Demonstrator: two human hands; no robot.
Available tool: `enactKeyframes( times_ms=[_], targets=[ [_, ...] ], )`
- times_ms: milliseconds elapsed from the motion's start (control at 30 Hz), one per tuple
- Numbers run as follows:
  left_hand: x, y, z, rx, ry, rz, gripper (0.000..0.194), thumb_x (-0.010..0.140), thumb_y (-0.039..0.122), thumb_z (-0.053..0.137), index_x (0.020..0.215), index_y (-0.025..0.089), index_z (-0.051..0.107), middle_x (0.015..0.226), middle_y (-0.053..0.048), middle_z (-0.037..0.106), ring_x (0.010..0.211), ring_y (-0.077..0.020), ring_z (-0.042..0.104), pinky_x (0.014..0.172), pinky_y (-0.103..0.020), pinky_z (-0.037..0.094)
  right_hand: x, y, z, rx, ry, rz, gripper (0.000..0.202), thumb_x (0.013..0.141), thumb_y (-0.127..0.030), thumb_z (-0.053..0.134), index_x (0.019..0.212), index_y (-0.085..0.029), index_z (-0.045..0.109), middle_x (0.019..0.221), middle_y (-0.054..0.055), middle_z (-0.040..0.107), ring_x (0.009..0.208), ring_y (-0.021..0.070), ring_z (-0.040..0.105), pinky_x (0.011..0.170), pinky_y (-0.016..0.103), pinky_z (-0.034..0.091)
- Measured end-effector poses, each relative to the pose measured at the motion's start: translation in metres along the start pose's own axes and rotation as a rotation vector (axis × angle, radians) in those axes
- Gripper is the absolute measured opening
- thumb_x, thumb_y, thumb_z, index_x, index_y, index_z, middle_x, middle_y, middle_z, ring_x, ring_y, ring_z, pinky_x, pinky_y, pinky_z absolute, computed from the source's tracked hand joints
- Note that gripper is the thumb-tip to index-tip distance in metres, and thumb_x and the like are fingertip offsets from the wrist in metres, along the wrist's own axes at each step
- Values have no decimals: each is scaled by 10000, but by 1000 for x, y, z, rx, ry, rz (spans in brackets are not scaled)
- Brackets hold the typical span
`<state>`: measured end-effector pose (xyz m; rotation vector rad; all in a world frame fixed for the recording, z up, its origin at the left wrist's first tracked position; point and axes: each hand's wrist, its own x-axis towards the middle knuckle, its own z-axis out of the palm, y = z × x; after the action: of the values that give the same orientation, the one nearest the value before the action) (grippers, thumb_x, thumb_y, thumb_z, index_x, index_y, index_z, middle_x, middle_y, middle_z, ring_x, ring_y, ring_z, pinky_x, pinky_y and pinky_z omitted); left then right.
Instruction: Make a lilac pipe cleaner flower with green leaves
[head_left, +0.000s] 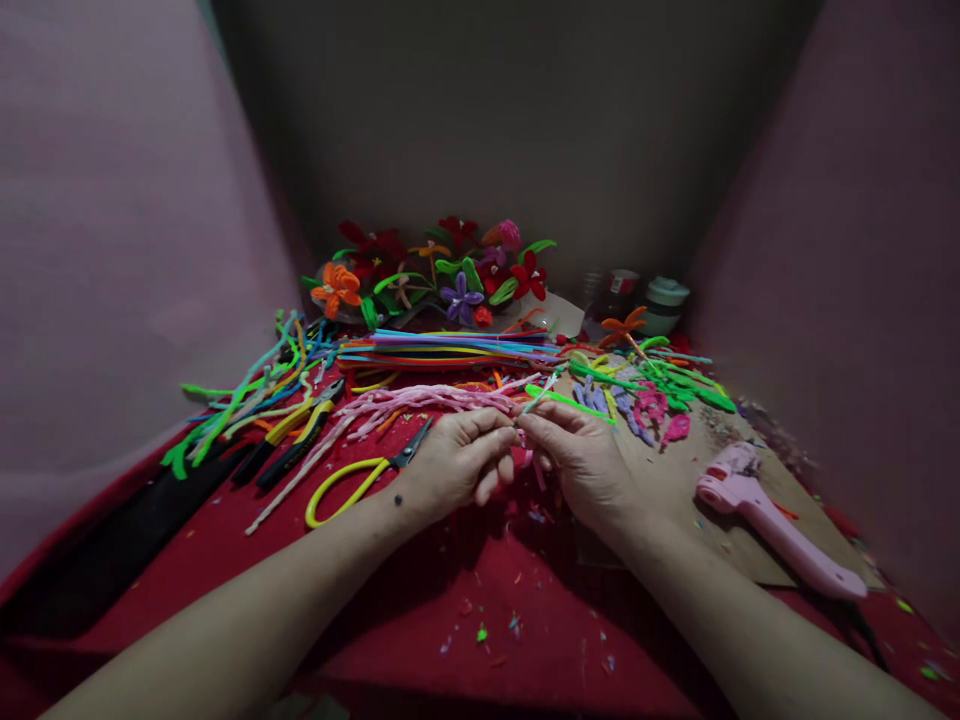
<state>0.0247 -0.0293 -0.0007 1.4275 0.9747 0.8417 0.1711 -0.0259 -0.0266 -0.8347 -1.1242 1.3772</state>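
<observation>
My left hand (466, 452) and my right hand (583, 458) meet over the middle of the table, fingertips pinched together. A pale, thin pipe cleaner (541, 393) sticks up from the right fingertips. Pink strips (534, 466) hang below the hands; how they join the pale piece is hidden by the fingers. What exactly the left fingertips grip is also covered. Just behind the hands lies a bundle of pink twisted pipe cleaners (420, 398). Yellow-handled scissors (349, 485) rest beside my left wrist, and a bright green pipe cleaner (592, 408) lies behind my right hand.
Pliers (304, 435) and loose coloured pipe cleaners (225, 410) lie left. Straight pipe cleaners (457, 348) and fuzzy flowers (450, 275) stretch across the back. At right, a pink glue gun (780, 525) lies on cardboard (675, 510) near shaped petals (649, 405) and a lidded jar (664, 305).
</observation>
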Motion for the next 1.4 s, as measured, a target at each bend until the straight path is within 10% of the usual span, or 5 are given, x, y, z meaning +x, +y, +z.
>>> enactKeyframes(
  times_ms=[467, 900, 1200, 1400],
  targets=[
    [5, -5, -16, -537, -294, -153, 147, 858, 275, 518, 810, 137, 536, 461, 79, 470, 240, 8, 154, 241, -99, 179, 10, 2, -11, 203, -103, 116, 146, 630, -265, 759, 697, -186, 656, 635, -24, 608, 519, 77, 458, 465, 209, 315],
    [10, -8, -13, -653, -110, -276, 147, 849, 131, 448, 721, 111, 517, 481, 85, 412, 247, 18, 232, 260, -88, 191, 2, 1, -4, 45, -22, 90, 155, 736, -296, 602, 632, -181, 599, 526, -37, 517, 402, 73, 348, 405, 240, 219],
    [11, -16, -11, -136, -71, -210, 203, 790, 323, 541, 714, 138, 503, 574, -12, 579, 354, -79, 481, 309, -166, 324, 2, -3, -8, -159, 74, 118, 154, 670, -294, 612, 590, -176, 555, 498, -49, 454, 417, 73, 322, 404, 235, 192],
    [-17, 14, -37, 573, 222, 120, 155, 787, 297, 537, 780, 158, 605, 761, -14, 605, 716, -130, 548, 645, -214, 430, 3, 2, -12, -118, 25, 142, 117, 673, -271, 598, 599, -188, 561, 503, -60, 438, 408, 69, 302, 403, 236, 173]
  ],
)
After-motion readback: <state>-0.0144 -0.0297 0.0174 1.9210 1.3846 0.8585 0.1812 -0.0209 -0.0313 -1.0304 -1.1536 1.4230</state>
